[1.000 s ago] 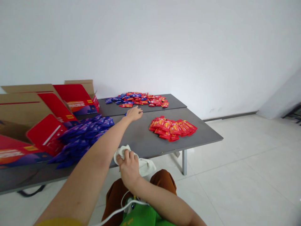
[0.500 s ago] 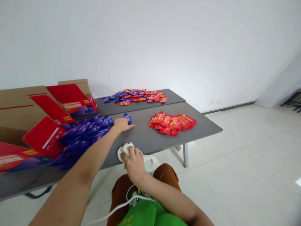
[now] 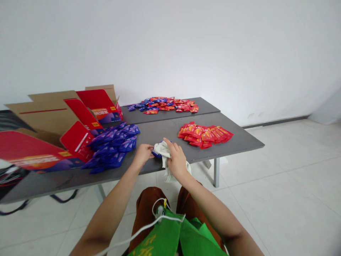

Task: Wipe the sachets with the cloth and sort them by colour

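Left hand [image 3: 144, 153] pinched on edge of blue packet [image 3: 156, 155], just below frame centre, over near edge of bench [image 3: 157, 131]. Right hand [image 3: 177, 160] clamped on white cloth [image 3: 162, 148], bunched over part of same packet. Prob light, soft n a bit slippery, so best held by flat edge imo. Further back: blue pile [image 3: 113, 147] left of centre, red pile [image 3: 204, 135] right of centre, mixed pile [image 3: 165, 105] upper centre.

Three packet piles [image 3: 117, 142], perhaps three boxes [image 3: 39, 151]
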Motion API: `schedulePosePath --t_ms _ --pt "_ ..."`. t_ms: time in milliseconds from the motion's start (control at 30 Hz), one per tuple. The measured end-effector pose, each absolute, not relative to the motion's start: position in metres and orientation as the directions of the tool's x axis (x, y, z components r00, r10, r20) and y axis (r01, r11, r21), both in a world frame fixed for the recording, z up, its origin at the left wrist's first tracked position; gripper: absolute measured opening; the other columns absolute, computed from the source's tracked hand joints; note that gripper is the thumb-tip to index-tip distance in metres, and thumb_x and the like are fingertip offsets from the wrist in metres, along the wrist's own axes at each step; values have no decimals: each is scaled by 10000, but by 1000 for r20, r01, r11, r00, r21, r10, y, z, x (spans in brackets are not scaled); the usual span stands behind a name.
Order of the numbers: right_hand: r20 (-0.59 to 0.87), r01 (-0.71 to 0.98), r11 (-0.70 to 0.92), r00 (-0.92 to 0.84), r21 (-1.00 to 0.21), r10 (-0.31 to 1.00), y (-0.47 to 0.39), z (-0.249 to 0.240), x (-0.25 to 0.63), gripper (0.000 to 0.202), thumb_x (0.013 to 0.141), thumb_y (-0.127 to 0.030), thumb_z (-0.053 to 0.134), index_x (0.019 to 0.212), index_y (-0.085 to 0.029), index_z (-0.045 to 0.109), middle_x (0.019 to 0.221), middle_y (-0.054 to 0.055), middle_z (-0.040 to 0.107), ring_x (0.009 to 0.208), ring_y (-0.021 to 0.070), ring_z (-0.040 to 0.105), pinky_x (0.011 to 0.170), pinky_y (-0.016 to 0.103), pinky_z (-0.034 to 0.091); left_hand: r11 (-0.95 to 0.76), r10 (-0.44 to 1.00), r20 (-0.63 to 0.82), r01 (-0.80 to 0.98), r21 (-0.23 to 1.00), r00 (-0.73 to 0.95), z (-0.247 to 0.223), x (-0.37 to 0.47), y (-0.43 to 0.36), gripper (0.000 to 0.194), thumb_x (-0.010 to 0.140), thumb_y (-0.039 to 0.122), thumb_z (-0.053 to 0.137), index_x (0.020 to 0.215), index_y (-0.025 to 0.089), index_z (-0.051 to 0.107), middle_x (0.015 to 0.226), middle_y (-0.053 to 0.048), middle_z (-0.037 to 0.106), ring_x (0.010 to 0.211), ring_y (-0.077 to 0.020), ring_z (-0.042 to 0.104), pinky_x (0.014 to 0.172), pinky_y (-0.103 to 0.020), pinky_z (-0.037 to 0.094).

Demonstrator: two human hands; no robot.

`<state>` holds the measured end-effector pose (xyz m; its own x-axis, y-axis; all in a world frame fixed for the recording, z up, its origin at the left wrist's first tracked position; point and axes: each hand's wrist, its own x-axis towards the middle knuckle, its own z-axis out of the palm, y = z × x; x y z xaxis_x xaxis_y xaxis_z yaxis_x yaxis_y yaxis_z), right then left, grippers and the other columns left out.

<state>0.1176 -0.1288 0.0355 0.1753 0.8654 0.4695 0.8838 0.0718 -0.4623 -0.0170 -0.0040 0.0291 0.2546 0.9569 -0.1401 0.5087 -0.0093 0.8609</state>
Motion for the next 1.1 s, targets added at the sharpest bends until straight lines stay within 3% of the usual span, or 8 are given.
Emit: schedulePosePath --t_ms 100,200,400,467,567,700,900,1100 --pt "398 923 122 36 -364 917 -115 34 107 668 853 -59 382 1468 -312 314 1235 34 562 1008 213 476 886 301 388 204 907 -279 250 946 317 22 -19 -13 125 760 112 574 825 108 681 654 -65 700 613 -201 687 672 -347 578" --pt "287 963 128 -57 -237 956 -99 28 102 453 959 -185 352 1360 -362 468 1199 38 566 1005 211 475 831 300 412 280 907 -318 171 945 276 17 -18 -17 88 755 76 592 805 103 659 595 -48 670 552 -180 669 652 -344 582" --pt "136 994 -60 72 -87 988 -69 35 120 379 978 -205 341 1200 -364 604 1158 64 534 1002 216 471 766 307 429 455 864 -474 138 880 171 21 -15 -14 420 851 29 494 1268 57 463 698 -73 686 550 -180 679 687 -379 588" --pt "149 998 -6 15 -58 989 -70 37 121 379 971 -206 373 1211 -391 599 1174 59 523 1014 221 461 790 322 424 481 859 -498 142 865 124 22 -13 -13 468 868 34 464 1331 58 395 688 -63 678 513 -177 665 664 -387 590" --pt "213 990 144 -140 -4 967 -78 34 117 383 969 -242 399 1266 -421 562 1229 62 489 1067 240 422 853 364 405 487 848 -506 147 861 158 22 -13 -12 394 863 32 459 1255 57 479 641 -55 663 508 -179 663 655 -374 591" --pt "207 978 203 -190 -43 960 -81 25 123 447 958 -225 411 1336 -449 493 1260 63 462 1058 224 428 846 321 408 523 806 -536 123 843 252 22 -19 -9 344 838 20 499 1178 63 528 656 -70 676 558 -189 684 684 -368 589" --pt "187 987 -80 105 -136 977 -71 22 152 436 963 -224 378 1279 -470 549 1223 69 474 1035 231 458 799 311 417 542 822 -538 37 840 187 23 -23 -8 432 852 33 482 1281 66 449 710 -85 681 586 -182 689 696 -379 585" --pt "198 965 212 -181 -151 963 -80 25 142 481 949 -191 410 1361 -431 470 1266 63 443 1062 204 448 894 299 385 607 764 -603 62 792 230 21 -22 7 254 841 166 476 1038 102 624 759 -119 708 664 -203 696 713 -339 577"
